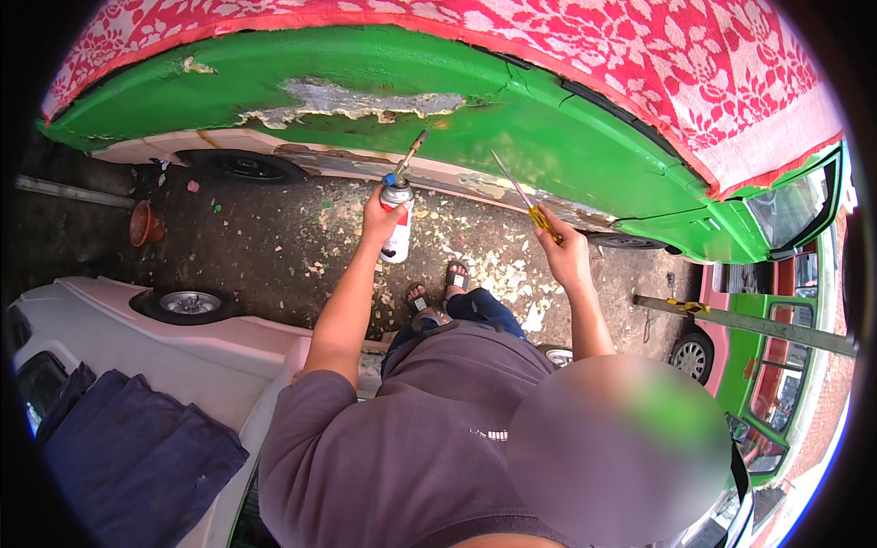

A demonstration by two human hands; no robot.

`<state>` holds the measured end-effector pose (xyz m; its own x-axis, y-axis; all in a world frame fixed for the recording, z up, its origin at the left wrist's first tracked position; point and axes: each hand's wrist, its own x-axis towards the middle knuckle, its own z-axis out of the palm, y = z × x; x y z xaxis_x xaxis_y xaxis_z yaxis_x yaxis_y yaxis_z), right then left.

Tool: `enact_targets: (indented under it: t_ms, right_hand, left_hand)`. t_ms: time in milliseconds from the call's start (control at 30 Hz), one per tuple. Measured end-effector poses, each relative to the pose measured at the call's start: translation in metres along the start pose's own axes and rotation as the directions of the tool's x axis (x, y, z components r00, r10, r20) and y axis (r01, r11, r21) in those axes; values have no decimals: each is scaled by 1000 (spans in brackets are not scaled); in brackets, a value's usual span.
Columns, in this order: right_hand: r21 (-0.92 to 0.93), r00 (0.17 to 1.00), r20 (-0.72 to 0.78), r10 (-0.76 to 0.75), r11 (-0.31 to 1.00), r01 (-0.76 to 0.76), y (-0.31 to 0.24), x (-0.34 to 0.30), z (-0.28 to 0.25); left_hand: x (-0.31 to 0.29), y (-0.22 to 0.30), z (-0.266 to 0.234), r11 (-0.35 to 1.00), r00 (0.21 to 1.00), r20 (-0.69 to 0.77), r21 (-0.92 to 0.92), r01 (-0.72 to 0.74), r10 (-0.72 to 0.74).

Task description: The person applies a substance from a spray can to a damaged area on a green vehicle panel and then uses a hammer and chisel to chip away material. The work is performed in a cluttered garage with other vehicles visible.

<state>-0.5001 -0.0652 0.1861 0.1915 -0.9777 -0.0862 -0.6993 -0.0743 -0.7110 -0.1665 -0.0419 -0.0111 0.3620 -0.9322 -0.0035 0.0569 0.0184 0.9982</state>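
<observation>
Beside peeling green vehicle [585,155] | flake-littered ground [283,219] | left grip [381,219] holding gas torch [398,195] | right grip [567,248] holding yellow-handled tool [537,216]

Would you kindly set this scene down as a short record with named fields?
Left hand: left hand grips a white-and-red cylindrical canister topped by a metal torch nozzle
Right hand: right hand grips a yellow-handled tool with a thin metal shaft
In front: green-painted vehicle body with a ragged, stripped grey patch
Covering: red-and-pink floral cloth over its top
Ground: pale flakes scattered around the feet
Lower left: dark blue cloth on a pale vehicle
</observation>
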Motion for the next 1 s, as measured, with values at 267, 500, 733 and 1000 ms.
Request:
enact_targets:
  t_ms: [267, 500, 733, 1000]
  right_hand:
    - [-23, 1000, 4, 2, 1000, -2, -3, -2, 3]
    - [-11, 1000, 10, 4, 1000, -4, -4, 1, 7]
    - [-18, 1000, 5, 19, 1000, -19, -7, 2, 5]
    - [-1, 1000, 2, -1, 1000, 1, -1, 6, 11]
  left_hand:
    - [-6, -6, -15, 999, 999, -36, 45, 8, -7]
    - [-4, -3, -15, 1000, 1000, -9, 12, 9, -9]
    - [3, -5, -6, 1000, 1000, -15, -25, 16, -17]
    - [-4, -2, -22, 999, 999, -45, 42, 9, -7]
